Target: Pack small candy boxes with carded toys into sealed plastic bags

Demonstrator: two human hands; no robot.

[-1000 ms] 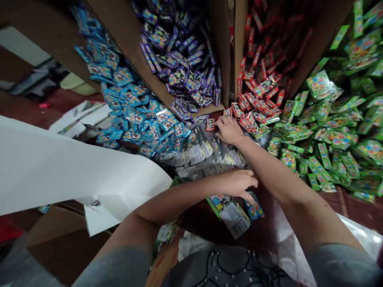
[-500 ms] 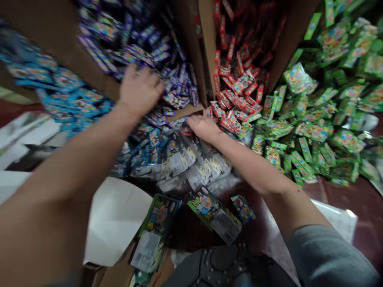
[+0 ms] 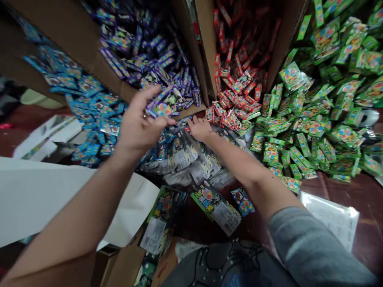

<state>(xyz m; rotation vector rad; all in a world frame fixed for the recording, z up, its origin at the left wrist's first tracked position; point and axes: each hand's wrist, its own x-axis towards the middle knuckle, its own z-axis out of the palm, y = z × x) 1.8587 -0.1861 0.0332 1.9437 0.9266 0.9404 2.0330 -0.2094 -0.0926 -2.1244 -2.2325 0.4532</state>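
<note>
My left hand (image 3: pixel 139 123) grips a purple candy packet (image 3: pixel 164 104) between thumb and fingers, raised in front of the carton of purple packets (image 3: pixel 155 52). My right hand (image 3: pixel 201 128) rests low at the front, fingers spread and lying over the edge of the pile where purple and red packets (image 3: pixel 231 111) meet. Whether its fingertips press on a packet I cannot tell. Just below both hands lie stacked clear printed pouches (image 3: pixel 191 159). Closer to me are a black-and-green printed pouch (image 3: pixel 217 207) and a single blue packet (image 3: pixel 243 202).
Blue packets (image 3: pixel 98 107) spill at the left, and green packets (image 3: pixel 317 131) heap at the right. Cardboard walls (image 3: pixel 206 44) divide the colours. White card (image 3: pixel 125 211) lies at lower left, a clear plastic sheet (image 3: pixel 330 217) at lower right.
My left hand has come up out of the purple pile, turned over, and now holds a purple packet. My right hand has barely moved, its fingers a little more spread.
</note>
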